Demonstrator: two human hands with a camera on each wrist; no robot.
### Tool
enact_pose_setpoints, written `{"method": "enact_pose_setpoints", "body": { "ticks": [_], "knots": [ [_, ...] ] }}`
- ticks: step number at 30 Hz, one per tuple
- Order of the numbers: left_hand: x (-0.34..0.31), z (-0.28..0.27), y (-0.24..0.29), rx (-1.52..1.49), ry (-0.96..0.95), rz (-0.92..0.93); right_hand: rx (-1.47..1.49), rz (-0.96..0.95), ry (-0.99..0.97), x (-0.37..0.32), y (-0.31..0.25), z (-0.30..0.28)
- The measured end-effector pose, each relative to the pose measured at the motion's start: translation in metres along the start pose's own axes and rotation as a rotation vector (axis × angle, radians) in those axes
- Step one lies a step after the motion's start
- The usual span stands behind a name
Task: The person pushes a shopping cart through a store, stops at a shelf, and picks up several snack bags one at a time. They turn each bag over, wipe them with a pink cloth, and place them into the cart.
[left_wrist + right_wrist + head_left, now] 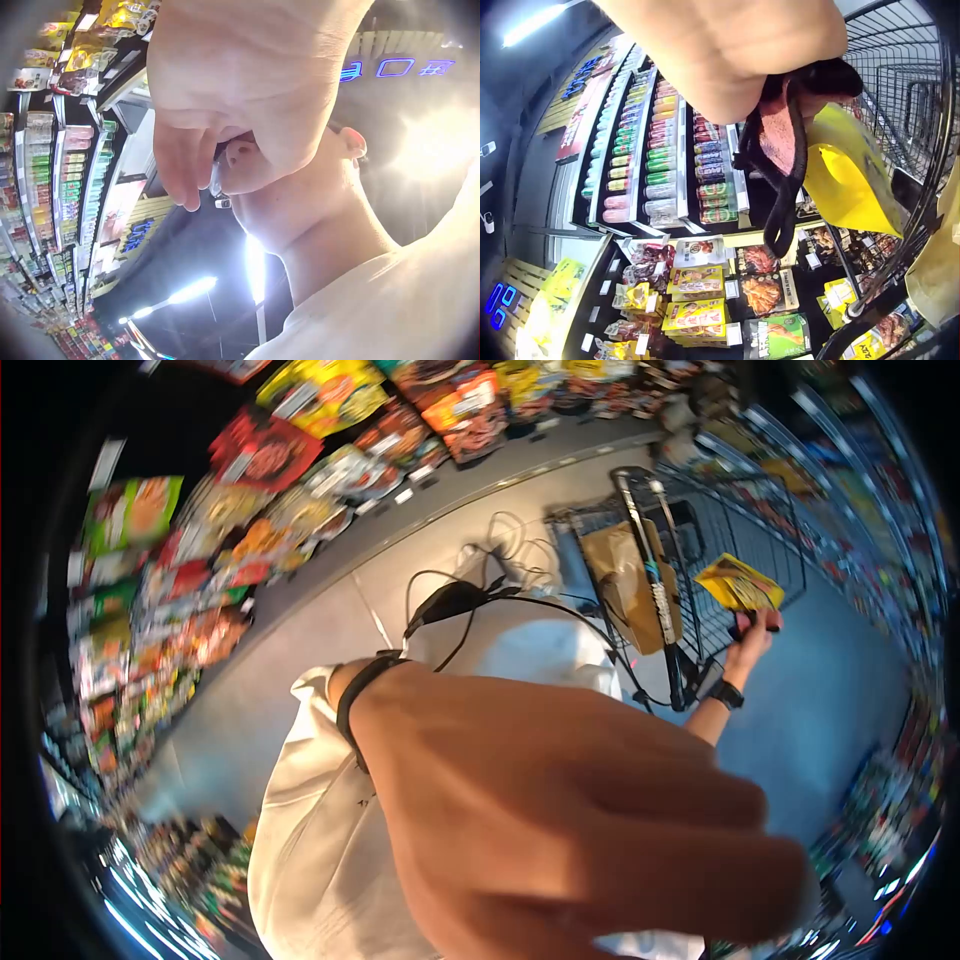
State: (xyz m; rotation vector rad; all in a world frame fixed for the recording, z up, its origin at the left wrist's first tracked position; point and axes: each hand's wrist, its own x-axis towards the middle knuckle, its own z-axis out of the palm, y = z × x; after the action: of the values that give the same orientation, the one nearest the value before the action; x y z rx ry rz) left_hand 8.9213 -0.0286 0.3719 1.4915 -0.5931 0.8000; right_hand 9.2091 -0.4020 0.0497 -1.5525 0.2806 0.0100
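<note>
My left hand (560, 800) is raised close to the head camera and fills the lower middle of the head view, with a dark band round its wrist. In the left wrist view, the left hand (247, 82) is in front of the face, its fingers loosely bent and nothing visible in them. Out to the right, my right hand (752, 645) grips a yellow packet (740, 585) beside the shopping cart (790, 530). A black strap with pink lining (780, 142) hangs at the right hand's fingers; how it is held or worn I cannot tell.
A brown paper bag (615, 585) lies in the cart, behind its black handle. Shelves of snack packets (265, 450) line the left and far side. A shelf of cans (660, 157) stands further off. Dark cables (450, 605) and a white garment (310, 840) are close to the body.
</note>
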Motion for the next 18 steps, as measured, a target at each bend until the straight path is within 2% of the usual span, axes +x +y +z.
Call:
{"method": "enact_pose_setpoints", "body": {
  "ticks": [3,5,7,9,10,11,13,14,15,16,17,18],
  "knots": [
    [0.001,0.006,0.010,0.033,0.058,0.005,0.015,-0.011,0.011,0.023,0.013,-0.015],
    [0.003,0.007,0.017,0.032,0.073,0.005,0.037,0.231,0.048,0.072,0.062,-0.056],
    [0.005,0.010,0.023,0.033,0.088,-0.004,0.016,0.274,0.023,0.078,0.080,-0.072],
    [0.006,0.007,0.030,0.037,0.106,-0.028,0.006,0.070,0.125,0.056,0.082,-0.055],
    [0.006,0.004,0.034,0.036,0.086,-0.060,-0.017,0.115,0.084,0.058,0.084,-0.047],
    [0.004,-0.003,0.039,0.030,0.069,-0.116,-0.044,0.166,0.039,0.055,0.087,-0.047],
    [-0.009,-0.028,0.041,0.002,0.012,-0.305,-0.225,-0.039,-0.159,0.072,0.120,-0.052],
    [-0.021,-0.049,0.034,0.000,-0.052,-0.425,-0.130,-0.013,-0.118,0.043,0.098,-0.016],
    [-0.026,-0.065,0.033,0.027,-0.016,-0.677,-0.036,0.016,-0.072,0.006,0.055,0.020],
    [-0.047,-0.091,0.010,0.077,-0.052,-0.716,-0.159,0.005,-0.083,-0.004,0.049,0.031],
    [-0.067,-0.113,-0.008,0.095,-0.007,-0.864,-0.183,0.005,-0.081,-0.029,0.035,0.052],
    [-0.098,-0.144,-0.037,0.145,0.023,-0.914,-0.225,0.013,-0.161,-0.049,0.023,0.069]
  ]
}}
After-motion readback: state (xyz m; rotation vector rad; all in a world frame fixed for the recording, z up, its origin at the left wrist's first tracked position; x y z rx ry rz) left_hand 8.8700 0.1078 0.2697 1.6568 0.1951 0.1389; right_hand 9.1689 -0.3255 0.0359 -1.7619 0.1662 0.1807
